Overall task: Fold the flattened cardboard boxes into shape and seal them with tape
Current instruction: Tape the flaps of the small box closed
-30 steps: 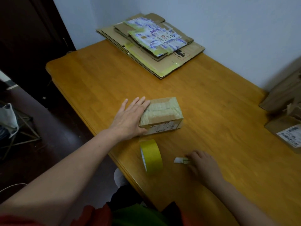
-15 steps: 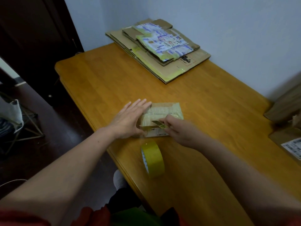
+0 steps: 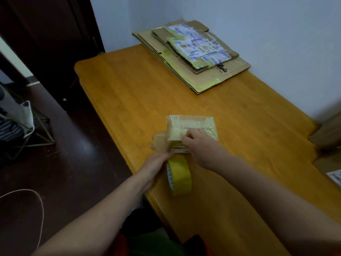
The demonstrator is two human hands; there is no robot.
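A small cardboard box [image 3: 191, 124], wrapped in yellowish tape, lies on the wooden table [image 3: 129, 89]. Its left end flaps [image 3: 160, 143] stand open. My right hand [image 3: 201, 146] sits at the box's near top edge with its fingers curled; the small white tool it picked up is hidden under them. My left hand [image 3: 156, 165] lies at the table's near edge, fingers stretched toward the box's near-left corner and the flaps. A yellow tape roll [image 3: 180, 177] stands on edge between my two wrists.
A stack of flattened cardboard boxes [image 3: 193, 58] with printed labels lies at the far end by the wall. More cardboard [image 3: 328, 130] and a labelled box [image 3: 334, 176] sit at the right edge. The table's left edge drops to dark floor.
My left hand slid off the box's left end back toward me, and the end flaps now stand open. My right hand brought a small white tool from the table to the box's front edge.
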